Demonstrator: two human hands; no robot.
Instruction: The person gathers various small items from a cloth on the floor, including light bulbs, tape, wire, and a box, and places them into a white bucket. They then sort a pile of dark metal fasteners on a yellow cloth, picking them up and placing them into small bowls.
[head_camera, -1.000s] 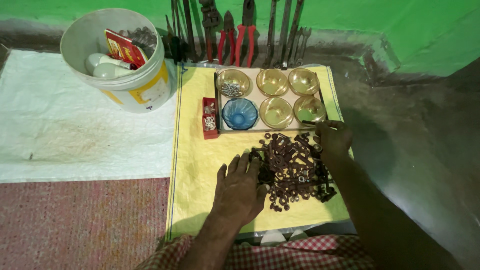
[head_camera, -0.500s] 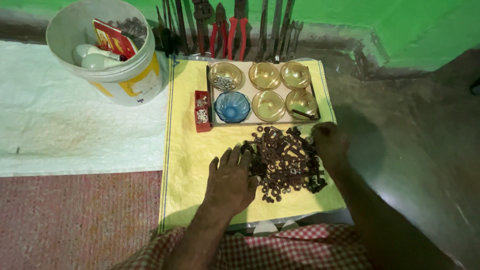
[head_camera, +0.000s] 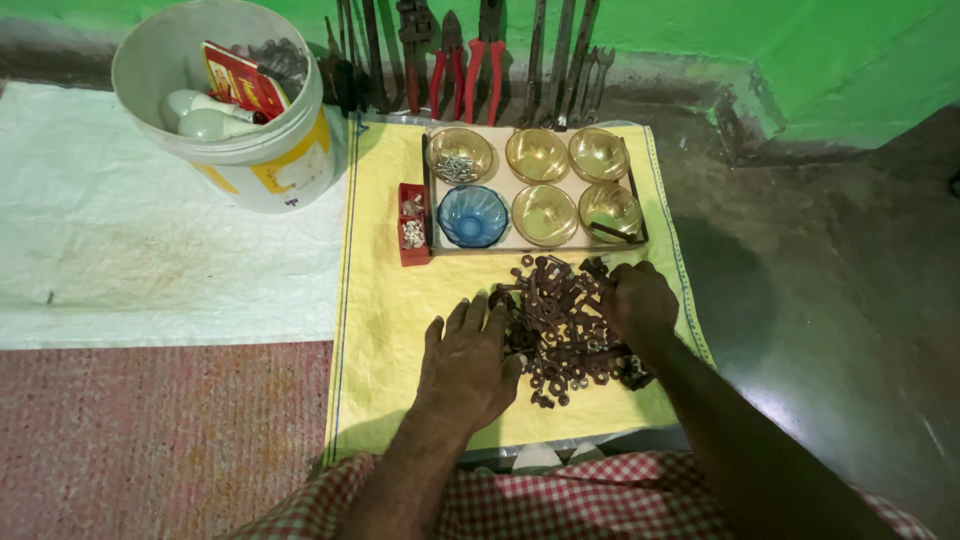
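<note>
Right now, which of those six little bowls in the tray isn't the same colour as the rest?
The blue bowl, at the near-left corner of the tray beside the small red box. The other five are amber-gold glass.

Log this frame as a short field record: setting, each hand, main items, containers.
setting: yellow mat on the floor by a green wall
left hand: flat, palm down, at the left edge of the pile of rusty nuts and bolts
right hand: resting on the pile's right side
tray: six small bowls, one blue
white bucket: upper left
</note>
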